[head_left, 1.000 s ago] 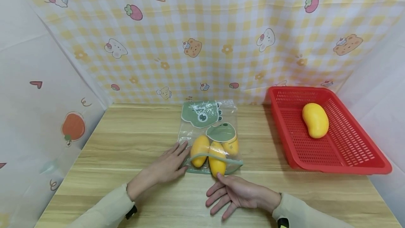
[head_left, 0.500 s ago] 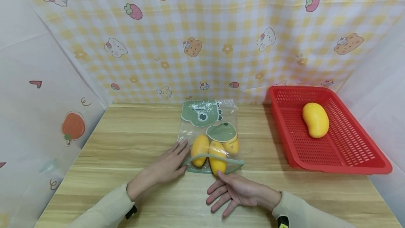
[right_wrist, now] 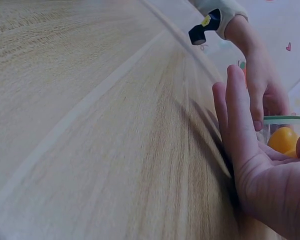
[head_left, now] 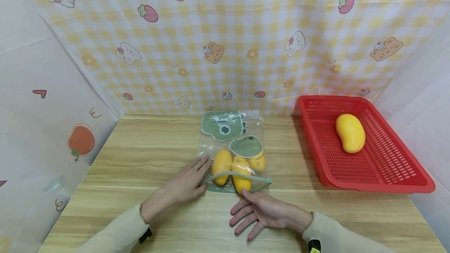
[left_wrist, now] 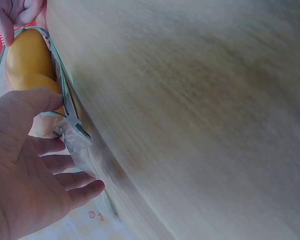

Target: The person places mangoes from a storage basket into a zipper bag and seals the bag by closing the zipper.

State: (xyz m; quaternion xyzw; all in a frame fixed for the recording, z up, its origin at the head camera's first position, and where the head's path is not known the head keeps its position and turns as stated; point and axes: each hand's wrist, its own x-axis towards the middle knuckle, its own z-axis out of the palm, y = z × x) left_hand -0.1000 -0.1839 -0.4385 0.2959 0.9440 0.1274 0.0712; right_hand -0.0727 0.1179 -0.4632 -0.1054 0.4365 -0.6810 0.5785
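A clear zip bag (head_left: 253, 124) with a green cartoon print lies flat, its green-edged mouth toward me. Inside are a left mango (head_left: 222, 167), a middle mango (head_left: 241, 167) and a right mango (head_left: 259, 163) partly behind the print. The middle one's near end pokes out at the mouth. My left hand (head_left: 186, 182) rests with extended fingers along the bag's left edge; in the left wrist view its thumb is at the mouth's corner. With its thumb tip, my right hand (head_left: 268, 212) presses the middle mango's near end, its other fingers spread, palm turned sideways.
To the right stands a red plastic basket (head_left: 316, 155) with perforated walls, holding one more mango (head_left: 350, 133). The wooden table (head_left: 151, 139) ends at a yellow checked cloth (head_left: 246, 22) at the back. White printed sheets hang at both sides.
The middle mango and my right thumb have shifted very slightly forward, toward the bag's inside. My left hand stays in place.
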